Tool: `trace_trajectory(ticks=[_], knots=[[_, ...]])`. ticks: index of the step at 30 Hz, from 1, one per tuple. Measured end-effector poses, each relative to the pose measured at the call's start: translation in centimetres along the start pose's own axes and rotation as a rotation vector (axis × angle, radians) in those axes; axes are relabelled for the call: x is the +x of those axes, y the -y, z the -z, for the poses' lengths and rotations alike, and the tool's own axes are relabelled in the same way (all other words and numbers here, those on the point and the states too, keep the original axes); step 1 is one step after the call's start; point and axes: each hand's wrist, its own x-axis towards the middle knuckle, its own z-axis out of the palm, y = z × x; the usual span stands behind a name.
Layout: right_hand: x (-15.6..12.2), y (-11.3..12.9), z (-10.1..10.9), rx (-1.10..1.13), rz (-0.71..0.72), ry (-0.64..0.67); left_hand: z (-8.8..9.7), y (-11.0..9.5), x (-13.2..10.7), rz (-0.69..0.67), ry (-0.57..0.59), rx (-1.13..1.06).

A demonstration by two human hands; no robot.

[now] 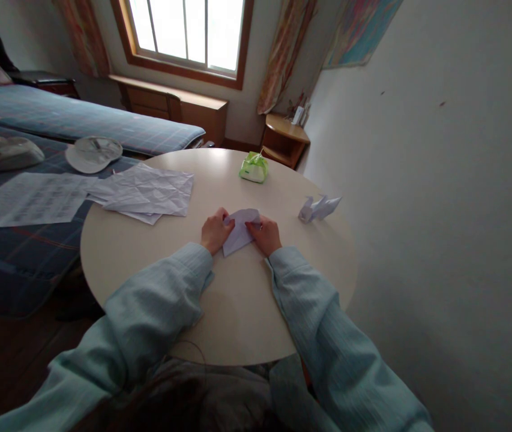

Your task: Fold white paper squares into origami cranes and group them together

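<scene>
A piece of folded white paper is held between my two hands, just over the middle of the round table. My left hand pinches its left edge, thumb on top. On the opposite side my right hand grips the right edge, with the thumb pressed on the paper's face. The fingers beneath the sheet are hidden. To the right stands a folded paper figure with pointed ends, apart from my hands.
The round cream table bears creased paper sheets at its left and a green tissue pack at the back. Printed sheets and a pale cap lie on the bed at left. A white wall borders the right side.
</scene>
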Motion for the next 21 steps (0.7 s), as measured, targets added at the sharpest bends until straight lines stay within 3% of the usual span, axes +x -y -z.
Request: trace_trajectory(ticks=[13,21], knots=[[-0.03,-0.10,-0.22,-0.044,0.046,0.022,-0.09,0.13,-0.06,-0.055,-0.046,0.037],[0.00,-0.25,0.14,-0.051,-0.121,-0.093,0.00,-0.40,-0.28,-0.059,-0.023,0.032]])
